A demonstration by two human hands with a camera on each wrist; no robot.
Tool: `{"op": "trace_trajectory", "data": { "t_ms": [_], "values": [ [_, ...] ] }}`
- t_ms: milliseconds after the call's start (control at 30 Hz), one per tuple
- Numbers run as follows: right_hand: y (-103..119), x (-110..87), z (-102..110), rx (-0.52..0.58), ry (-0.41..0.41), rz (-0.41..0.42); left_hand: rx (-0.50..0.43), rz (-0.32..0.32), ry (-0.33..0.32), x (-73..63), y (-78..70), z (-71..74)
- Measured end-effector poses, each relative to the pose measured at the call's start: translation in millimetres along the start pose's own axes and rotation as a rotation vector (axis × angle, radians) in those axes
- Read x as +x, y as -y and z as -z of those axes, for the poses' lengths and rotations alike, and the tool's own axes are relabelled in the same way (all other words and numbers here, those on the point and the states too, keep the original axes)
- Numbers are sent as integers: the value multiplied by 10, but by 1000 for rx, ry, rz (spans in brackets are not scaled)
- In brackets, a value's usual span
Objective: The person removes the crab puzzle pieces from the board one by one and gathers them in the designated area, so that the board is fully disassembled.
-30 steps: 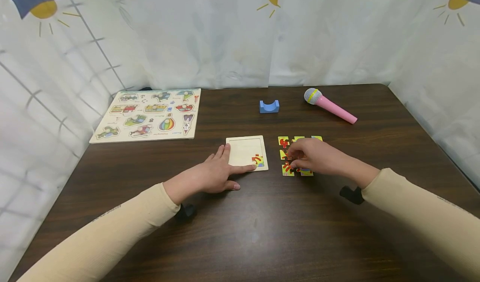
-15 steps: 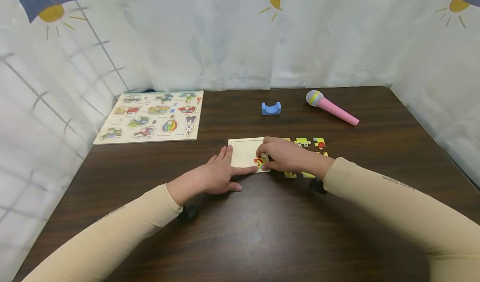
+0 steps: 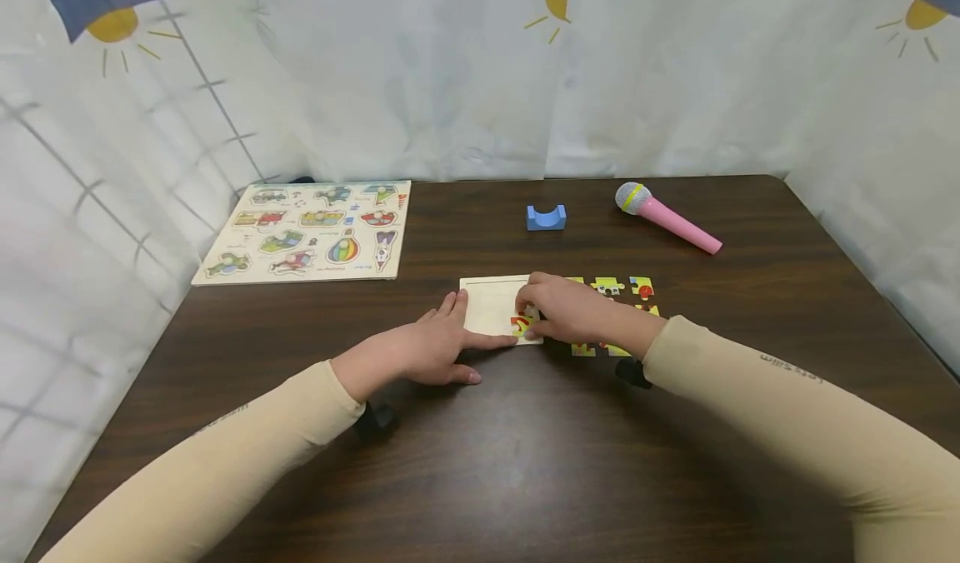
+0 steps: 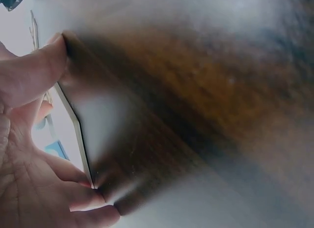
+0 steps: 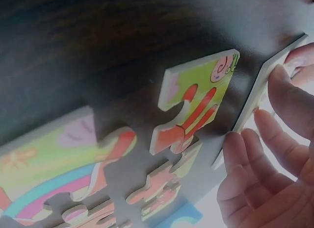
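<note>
A small square wooden puzzle tray (image 3: 487,303) lies mid-table, with a red and yellow puzzle piece (image 3: 520,325) in its lower right corner. My left hand (image 3: 429,351) steadies the tray with straight, spread fingers along its left and near edges; the left wrist view shows fingertips at the rim. Over the tray's right side, my right hand (image 3: 567,306) pinches a puzzle piece between thumb and index finger, mostly hidden by the hand. Several loose puzzle pieces (image 5: 196,98) lie right of the tray, partly under the right wrist in the head view.
A large picture puzzle board (image 3: 307,234) lies at the back left of the dark wooden table (image 3: 495,463). Towards the back are a blue block with a curved notch (image 3: 546,218) and a pink toy microphone (image 3: 675,221). A white patterned curtain (image 3: 450,72) hangs behind.
My right hand has moved left from the loose pieces to the tray's right side and stays there over the last half second. The left hand keeps its place on the tray.
</note>
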State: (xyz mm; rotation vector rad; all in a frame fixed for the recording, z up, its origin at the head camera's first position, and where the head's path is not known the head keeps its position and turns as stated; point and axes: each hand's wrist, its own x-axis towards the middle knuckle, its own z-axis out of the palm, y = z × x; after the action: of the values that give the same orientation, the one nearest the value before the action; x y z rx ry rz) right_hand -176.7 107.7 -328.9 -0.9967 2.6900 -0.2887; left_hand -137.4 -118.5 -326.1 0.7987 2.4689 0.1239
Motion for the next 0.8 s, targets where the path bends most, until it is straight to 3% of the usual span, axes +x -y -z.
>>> {"op": "trace_trajectory", "data": {
  "t_ms": [367, 633, 800],
  "values": [
    [-4, 22, 44, 45, -2, 11, 18, 10, 24, 25, 0, 23],
    [-59, 62, 44, 252, 0, -16, 18, 6, 14, 32, 2, 30],
    [-90, 35, 71, 312, -44, 1, 15, 9, 14, 31, -2, 24]
  ]
}}
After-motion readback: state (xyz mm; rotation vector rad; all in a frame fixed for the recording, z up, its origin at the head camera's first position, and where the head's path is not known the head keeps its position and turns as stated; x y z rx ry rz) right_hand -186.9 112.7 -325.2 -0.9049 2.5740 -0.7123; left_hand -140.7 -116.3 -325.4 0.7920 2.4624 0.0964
